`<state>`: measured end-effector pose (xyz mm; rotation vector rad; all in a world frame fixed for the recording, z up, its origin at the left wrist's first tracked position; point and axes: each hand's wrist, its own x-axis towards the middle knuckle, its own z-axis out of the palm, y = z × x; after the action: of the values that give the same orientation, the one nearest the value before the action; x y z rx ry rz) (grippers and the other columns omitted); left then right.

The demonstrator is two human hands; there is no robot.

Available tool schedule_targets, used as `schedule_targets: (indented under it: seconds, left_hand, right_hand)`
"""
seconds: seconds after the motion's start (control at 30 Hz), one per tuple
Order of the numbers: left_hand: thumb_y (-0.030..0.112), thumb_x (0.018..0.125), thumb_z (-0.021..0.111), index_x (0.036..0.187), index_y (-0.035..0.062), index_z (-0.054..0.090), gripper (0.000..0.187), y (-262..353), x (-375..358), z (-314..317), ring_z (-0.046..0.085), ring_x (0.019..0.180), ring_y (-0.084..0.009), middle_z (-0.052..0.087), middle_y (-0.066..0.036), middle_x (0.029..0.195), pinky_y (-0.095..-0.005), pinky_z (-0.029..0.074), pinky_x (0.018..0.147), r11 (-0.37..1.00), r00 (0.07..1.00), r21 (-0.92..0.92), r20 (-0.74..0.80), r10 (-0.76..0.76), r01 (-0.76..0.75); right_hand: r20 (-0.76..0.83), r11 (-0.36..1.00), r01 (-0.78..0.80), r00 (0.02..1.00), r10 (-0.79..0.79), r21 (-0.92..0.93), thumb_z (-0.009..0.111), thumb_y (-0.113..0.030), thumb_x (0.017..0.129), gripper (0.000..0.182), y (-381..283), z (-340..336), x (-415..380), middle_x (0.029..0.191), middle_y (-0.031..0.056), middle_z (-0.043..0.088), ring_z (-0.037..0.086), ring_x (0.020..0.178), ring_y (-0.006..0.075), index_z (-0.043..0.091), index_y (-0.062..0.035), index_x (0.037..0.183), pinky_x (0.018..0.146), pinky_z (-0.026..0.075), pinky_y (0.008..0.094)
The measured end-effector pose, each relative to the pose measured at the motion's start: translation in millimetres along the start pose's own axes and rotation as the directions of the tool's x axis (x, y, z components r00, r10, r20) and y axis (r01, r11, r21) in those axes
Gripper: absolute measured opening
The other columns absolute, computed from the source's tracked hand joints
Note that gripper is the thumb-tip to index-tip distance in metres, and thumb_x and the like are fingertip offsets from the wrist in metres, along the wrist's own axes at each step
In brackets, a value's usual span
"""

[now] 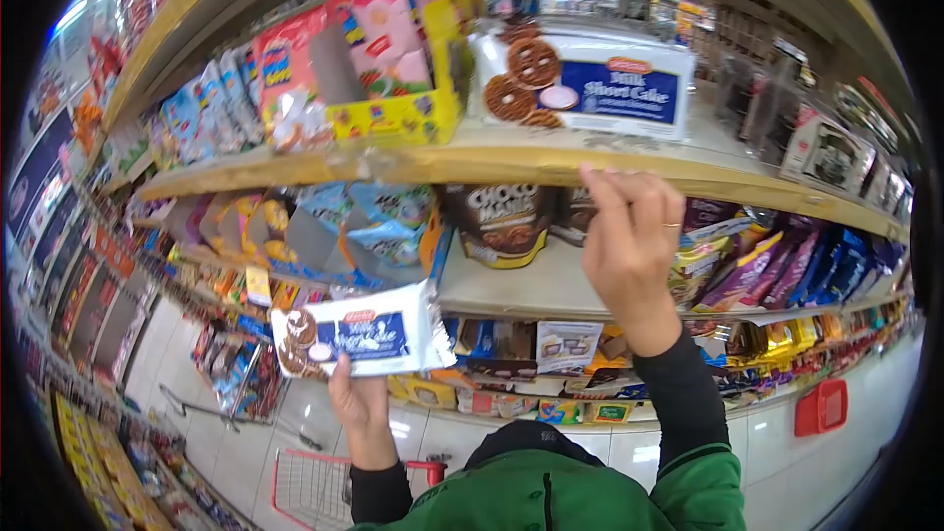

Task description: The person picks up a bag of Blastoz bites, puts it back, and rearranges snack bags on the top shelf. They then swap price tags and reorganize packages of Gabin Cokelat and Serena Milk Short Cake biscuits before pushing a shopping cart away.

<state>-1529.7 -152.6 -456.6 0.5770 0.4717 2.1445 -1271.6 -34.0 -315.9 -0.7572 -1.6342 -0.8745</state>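
My left hand (356, 403) grips a white and blue Milk Short Cake packet (364, 332) from below, its thumb on the front, over the floor in front of the shelves. Raised at the yellow shelf edge (492, 170), my right hand (634, 221) has bent fingers with its fingertips near that edge; I cannot make out anything in it. Another Milk Short Cake packet (610, 88) stands upright on the shelf above my right hand. Behind and left of that hand, on the shelf below, is a brown Choco Mania pouch (501, 224).
A yellow display box (393, 118) with pink packets sits on the upper shelf, left. Blue packets (388, 226) fill boxes beneath. Purple and blue snack packs (787, 261) stand right. On the floor are a shopping cart (305, 485) and a red basket (821, 407).
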Motion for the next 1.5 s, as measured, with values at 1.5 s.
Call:
schedule_targets:
  seconds: [1.5]
  left_hand:
    - [0.012, 0.074, 0.069, 0.116, 0.0007, 0.041, 0.052, -20.9, -19.9, 16.9, 0.054, 0.1, -0.0198, 0.053, -0.008, 0.109, -0.0362, 0.044, 0.088, 0.942, 0.971, 0.244, 0.126, 0.205, -0.231]
  right_hand:
    - [-0.089, 0.997, 0.042, 0.995, -0.037, 0.062, 0.056, 0.006, 0.065, 0.037, 2.4, 6.3, -1.4, 0.091, 0.0073, 0.057, 0.052, 0.084, 0.0232, 0.054, -0.0036, 0.1, 0.078, 0.039, 0.0332]
